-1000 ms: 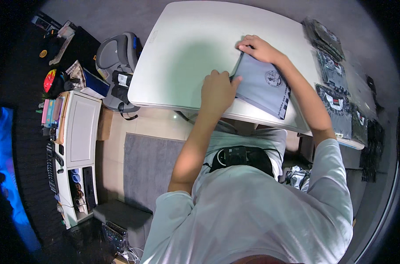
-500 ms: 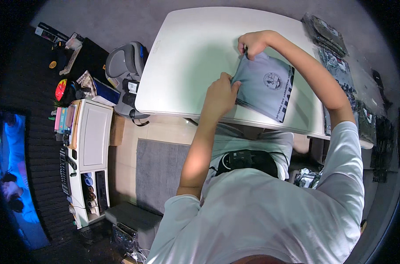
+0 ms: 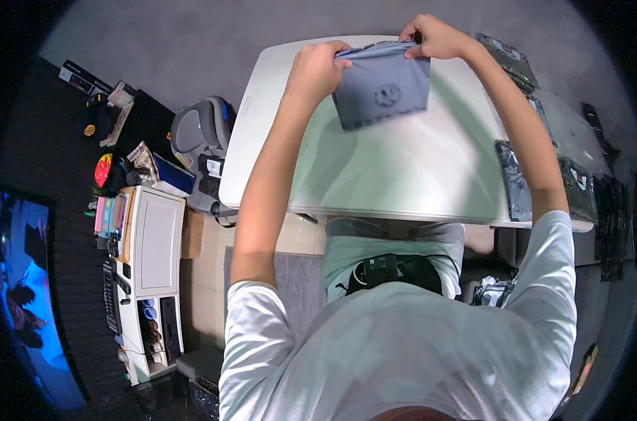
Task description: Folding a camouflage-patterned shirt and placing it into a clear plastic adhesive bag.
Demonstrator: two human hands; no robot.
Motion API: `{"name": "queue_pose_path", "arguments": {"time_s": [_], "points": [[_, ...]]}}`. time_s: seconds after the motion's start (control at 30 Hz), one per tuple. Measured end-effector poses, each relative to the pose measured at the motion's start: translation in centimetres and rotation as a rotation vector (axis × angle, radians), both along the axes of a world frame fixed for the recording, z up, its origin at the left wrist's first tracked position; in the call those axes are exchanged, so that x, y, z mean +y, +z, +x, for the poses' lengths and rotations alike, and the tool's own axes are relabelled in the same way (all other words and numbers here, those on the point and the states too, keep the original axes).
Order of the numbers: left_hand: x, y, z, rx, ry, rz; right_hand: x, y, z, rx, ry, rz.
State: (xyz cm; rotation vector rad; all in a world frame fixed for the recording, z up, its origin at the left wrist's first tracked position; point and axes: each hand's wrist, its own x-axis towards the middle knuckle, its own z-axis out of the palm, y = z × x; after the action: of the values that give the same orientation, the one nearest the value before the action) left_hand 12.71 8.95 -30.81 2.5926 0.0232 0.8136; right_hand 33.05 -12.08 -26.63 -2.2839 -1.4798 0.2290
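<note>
A grey-blue flat pouch or folded cloth (image 3: 367,91) with a dark round printed emblem hangs from both hands over the far part of the white table (image 3: 262,168). My left hand (image 3: 322,67) pinches its upper left corner between thumb and fingers. My right hand (image 3: 427,38) grips its upper right corner in the same way, thumb toward the near side. The upper edge is gathered between the two hands, and its lower part casts a shadow on the tabletop.
Clear-bagged folded dark garments (image 3: 513,181) line the table's right side. A grey child seat (image 3: 195,126) stands left of the table. Further left are a white cabinet (image 3: 157,242) with books and small items, and a lit screen (image 3: 31,295). A grey mat (image 3: 266,295) lies below.
Both hands have moved away from me toward the table's far edge, taking the pouch or cloth with them. It was lying near the front edge and is now held up by its top edge.
</note>
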Motion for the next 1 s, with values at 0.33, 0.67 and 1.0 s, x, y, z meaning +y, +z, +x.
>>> {"name": "queue_pose_path", "arguments": {"time_s": [0.33, 0.67, 1.0], "points": [[-2.6, -12.1, -3.6, -0.015, -0.142, 0.179, -5.3, -13.7, -8.9, -0.423, -0.030, 0.242], [-3.5, -8.6, -4.4, -0.036, -0.074, -0.030, -5.9, -12.7, -9.8, -0.309, -0.128, 0.419], [-2.8, -16.4, 7.1, 0.012, 0.057, 0.446, 2.3, -19.5, -6.9, -0.331, -0.265, 0.050]]}}
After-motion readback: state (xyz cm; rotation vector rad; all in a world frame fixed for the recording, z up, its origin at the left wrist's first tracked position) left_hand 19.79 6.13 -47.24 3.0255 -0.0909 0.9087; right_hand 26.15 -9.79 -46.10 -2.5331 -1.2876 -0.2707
